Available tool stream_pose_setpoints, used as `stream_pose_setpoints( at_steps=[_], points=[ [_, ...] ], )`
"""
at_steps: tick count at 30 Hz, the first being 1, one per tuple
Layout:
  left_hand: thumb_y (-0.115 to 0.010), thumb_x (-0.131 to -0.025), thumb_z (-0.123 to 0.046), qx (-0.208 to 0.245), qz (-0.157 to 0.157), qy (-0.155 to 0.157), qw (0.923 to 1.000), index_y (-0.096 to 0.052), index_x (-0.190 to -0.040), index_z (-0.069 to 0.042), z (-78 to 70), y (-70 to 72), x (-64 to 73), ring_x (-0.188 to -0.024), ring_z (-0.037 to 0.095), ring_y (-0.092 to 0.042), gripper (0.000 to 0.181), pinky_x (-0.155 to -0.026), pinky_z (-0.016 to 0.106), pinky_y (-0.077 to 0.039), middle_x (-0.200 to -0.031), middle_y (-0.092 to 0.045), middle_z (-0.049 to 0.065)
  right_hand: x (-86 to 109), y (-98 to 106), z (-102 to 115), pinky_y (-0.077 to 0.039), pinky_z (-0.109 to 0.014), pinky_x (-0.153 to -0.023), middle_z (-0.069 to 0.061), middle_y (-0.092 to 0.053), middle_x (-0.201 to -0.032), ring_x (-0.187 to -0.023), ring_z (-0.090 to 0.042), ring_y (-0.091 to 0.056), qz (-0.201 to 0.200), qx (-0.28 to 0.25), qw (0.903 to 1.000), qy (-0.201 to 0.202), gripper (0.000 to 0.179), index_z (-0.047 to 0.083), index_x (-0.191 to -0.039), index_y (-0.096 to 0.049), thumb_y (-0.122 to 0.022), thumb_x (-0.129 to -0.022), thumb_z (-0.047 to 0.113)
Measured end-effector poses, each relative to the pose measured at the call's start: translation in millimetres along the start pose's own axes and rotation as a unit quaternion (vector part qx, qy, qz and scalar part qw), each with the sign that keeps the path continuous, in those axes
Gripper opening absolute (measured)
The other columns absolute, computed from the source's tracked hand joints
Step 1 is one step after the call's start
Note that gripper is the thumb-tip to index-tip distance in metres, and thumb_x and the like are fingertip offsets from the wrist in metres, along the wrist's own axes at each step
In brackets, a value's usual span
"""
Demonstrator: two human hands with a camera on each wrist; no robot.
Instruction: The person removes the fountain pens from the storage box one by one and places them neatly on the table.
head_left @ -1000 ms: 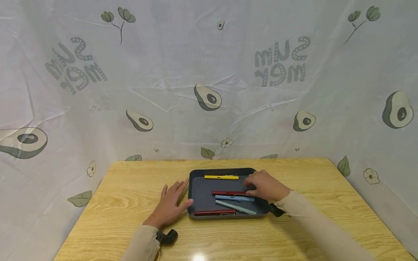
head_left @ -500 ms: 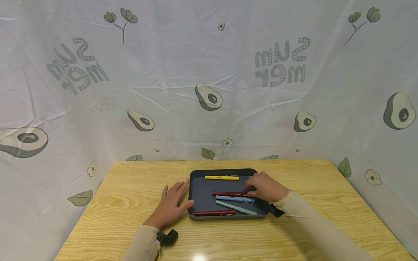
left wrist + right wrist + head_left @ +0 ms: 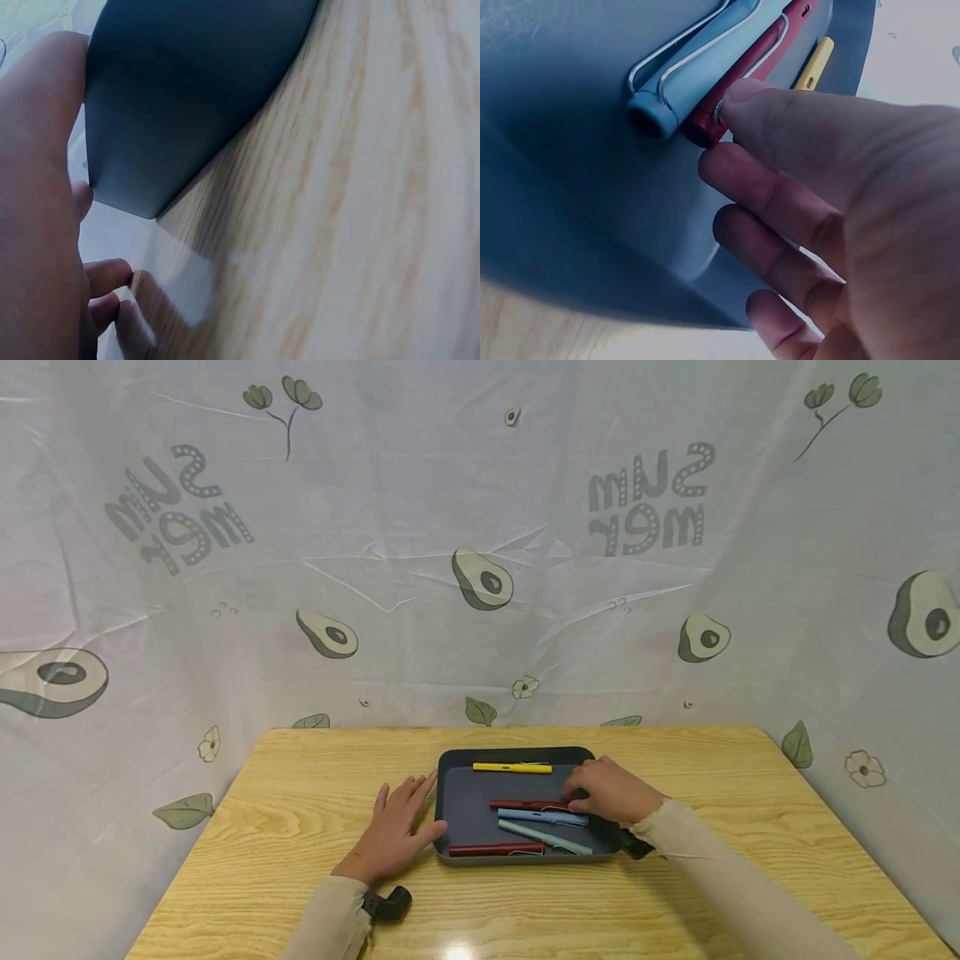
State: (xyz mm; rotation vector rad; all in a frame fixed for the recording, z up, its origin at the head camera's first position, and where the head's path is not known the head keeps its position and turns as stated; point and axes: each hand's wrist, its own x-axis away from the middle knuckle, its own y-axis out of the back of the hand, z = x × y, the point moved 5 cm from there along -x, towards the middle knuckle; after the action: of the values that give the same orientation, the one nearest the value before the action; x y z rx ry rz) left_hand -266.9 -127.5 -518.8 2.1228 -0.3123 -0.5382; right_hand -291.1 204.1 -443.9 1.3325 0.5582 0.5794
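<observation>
Seemingly, right fingers (image 3: 737,174) pinch wire-clipped red pen (image 3: 750,58); left fingers (image 3: 422,791) spread against smooth, round-cornered tray (image 3: 463,797).

At lower centre of your head view, the tray (image 3: 465,793) looks like smooth matt plastic; its pens (image 3: 724,56) look satin-smooth, with shiny metal wire clips (image 3: 661,86). Your tabletop (image 3: 300,793) shows wood grain, glossy at the bottom edge. Your sleeves (image 3: 727,877) are matt cloth, and the sheet (image 3: 397,485) filling the upper frame is creased, with a faint sheen.

The table (image 3: 300,802) (yellowish, wood-grained) bears one dark grey tray (image 3: 463,802).
</observation>
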Motion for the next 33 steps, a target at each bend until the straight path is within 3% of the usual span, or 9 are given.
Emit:
stream_pose_setpoints(
  at_steps=[13,19,24,33],
  points=[
    [-0.055,-0.102,-0.058,0.008,-0.009,-0.018,0.9998,-0.027,-0.166,-0.020,-1.1,-4.4,-4.5,-0.151,0.044,-0.029,0.079,-0.121,0.070,-0.002,-0.162,-0.039,0.018,-2.8,-3.3,-6.3,-0.050,-0.066,-0.097,0.004,-0.075,-0.093,-0.087,-0.020,-0.068,0.033,-0.012,0.9990,-0.028,0.007,0.016,-0.095,-0.082,-0.083,-0.088,0.016],
    [-0.056,-0.102,-0.057,0.012,-0.003,-0.014,0.9998,-0.027,-0.166,-0.018,-4.9,-2.1,-5.4,-0.152,0.044,-0.029,0.080,-0.122,0.070,-0.002,-0.162,-0.038,0.017,-2.8,-1.6,-6.4,-0.059,-0.050,-0.084,0.006,-0.073,-0.086,-0.078,-0.013,-0.067,0.014,0.009,0.9998,-0.010,0.005,0.016,-0.089,-0.081,-0.085,-0.086,0.016],
    [-0.055,-0.102,-0.059,-0.001,0.009,0.004,0.9999,-0.022,-0.167,-0.022,-3.4,-1.4,-5.7,-0.155,0.038,-0.026,0.082,-0.124,0.066,0.000,-0.165,-0.035,0.013,-3.3,0.9,-4.5,-0.060,-0.037,-0.073,0.005,-0.074,-0.086,-0.075,-0.010,-0.066,-0.006,0.002,0.9999,-0.009,0.004,0.014,-0.091,-0.081,-0.084,-0.087,0.014],
    [-0.055,-0.102,-0.059,-0.001,0.019,0.020,0.9996,-0.020,-0.168,-0.021,2.1,-1.8,-2.0,-0.156,0.036,-0.024,0.084,-0.124,0.064,0.001,-0.167,-0.032,0.012,-4.1,4.1,-4.8,-0.061,-0.035,-0.074,0.003,-0.076,-0.090,-0.080,-0.012,-0.069,-0.046,0.011,0.9988,-0.011,0.007,0.010,-0.096,-0.082,-0.082,-0.089,0.012]
  ],
)
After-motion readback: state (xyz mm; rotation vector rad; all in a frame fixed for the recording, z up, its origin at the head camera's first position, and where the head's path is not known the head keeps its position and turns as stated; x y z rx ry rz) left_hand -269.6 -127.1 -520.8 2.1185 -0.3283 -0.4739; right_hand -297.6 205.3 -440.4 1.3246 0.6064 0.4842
